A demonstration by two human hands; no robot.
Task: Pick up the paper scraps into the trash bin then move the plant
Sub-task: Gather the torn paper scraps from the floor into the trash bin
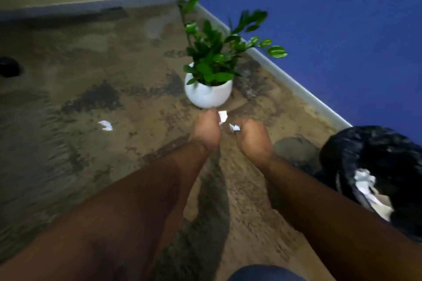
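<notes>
No text, label, brand, number or sign can be read anywhere in this view

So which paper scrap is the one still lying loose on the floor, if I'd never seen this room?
Start at the white pot of the plant standing near the blue wall. Look left across the brown floor to a small crumpled white scrap lying alone. Unlike the two pieces by the left hand and right hand, no hand is near it.
</notes>
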